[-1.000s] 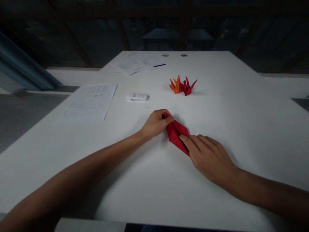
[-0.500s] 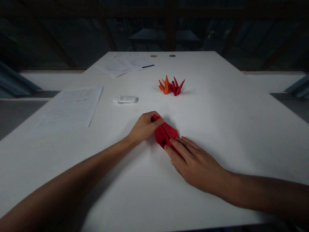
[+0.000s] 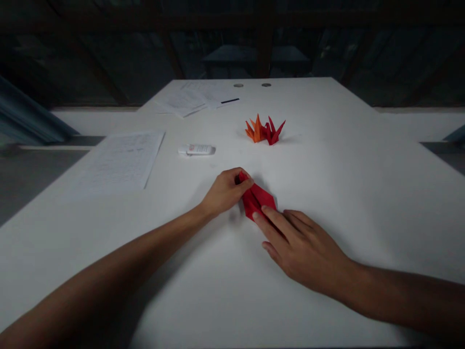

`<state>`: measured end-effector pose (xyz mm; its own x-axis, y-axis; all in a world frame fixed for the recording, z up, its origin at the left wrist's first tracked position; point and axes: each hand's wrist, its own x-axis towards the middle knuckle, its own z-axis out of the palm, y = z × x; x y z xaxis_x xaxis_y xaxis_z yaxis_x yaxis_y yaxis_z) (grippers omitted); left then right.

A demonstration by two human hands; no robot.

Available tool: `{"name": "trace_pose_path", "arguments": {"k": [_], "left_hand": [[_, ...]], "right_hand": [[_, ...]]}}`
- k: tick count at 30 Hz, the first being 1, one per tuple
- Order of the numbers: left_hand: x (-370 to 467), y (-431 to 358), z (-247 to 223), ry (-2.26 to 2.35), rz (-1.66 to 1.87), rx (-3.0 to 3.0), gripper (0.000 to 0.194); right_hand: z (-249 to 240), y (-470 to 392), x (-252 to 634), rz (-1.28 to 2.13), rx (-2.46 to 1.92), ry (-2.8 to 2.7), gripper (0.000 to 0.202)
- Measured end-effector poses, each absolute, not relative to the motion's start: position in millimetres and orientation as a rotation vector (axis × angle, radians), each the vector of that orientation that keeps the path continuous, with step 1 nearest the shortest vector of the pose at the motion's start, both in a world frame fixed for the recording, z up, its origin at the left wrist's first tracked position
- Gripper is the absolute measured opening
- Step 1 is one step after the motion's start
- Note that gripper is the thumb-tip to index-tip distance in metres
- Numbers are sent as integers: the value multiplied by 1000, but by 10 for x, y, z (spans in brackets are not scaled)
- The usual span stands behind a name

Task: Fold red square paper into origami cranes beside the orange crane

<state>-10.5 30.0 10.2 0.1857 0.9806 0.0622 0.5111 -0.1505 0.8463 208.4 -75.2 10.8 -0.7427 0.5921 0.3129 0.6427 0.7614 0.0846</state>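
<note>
A folded red origami paper [image 3: 264, 196] lies on the white table, with a crease line running along its middle. My left hand [image 3: 228, 188] pinches its far left corner between thumb and fingers. Over the near end, my right hand [image 3: 290, 237] lies with fingers stretched out, the fingertips pressing on the paper and hiding that end. Farther back stand an orange paper crane [image 3: 256, 130] and a red paper crane [image 3: 273, 132], side by side and seemingly touching.
A white tube-shaped item [image 3: 196, 150] with printing lies left of the cranes. Written sheets [image 3: 121, 162] rest at the left, and more papers [image 3: 185, 99] lie at the far left with a dark thin stick [image 3: 230, 101]. Two round discs [image 3: 266, 85] sit near the far edge.
The whole view has shifted slightly, so everything appears farther right. My right hand's fingers have moved over the paper, whose middle flaps now look flatter. My left hand keeps its pinch.
</note>
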Motion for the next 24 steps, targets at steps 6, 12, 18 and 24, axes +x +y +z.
{"name": "trace_pose_path", "arguments": {"k": [6,12,18,24], "left_hand": [[-109,255,116,1298,923,1766,31],[-169,269,48,1145,842,1686,40],[-138,264,-7,1117,850,1675,27],[-208,216,31,1234,907,2290,32]], "right_hand": [[56,-720,2078,-203,-974,-2711,34],[64,-704,2092,-117,-1003,-2721,33],[60,-746,2083,-3,-869,-2707,32],[36,-809,2042,44,-807,-2682,24]]}}
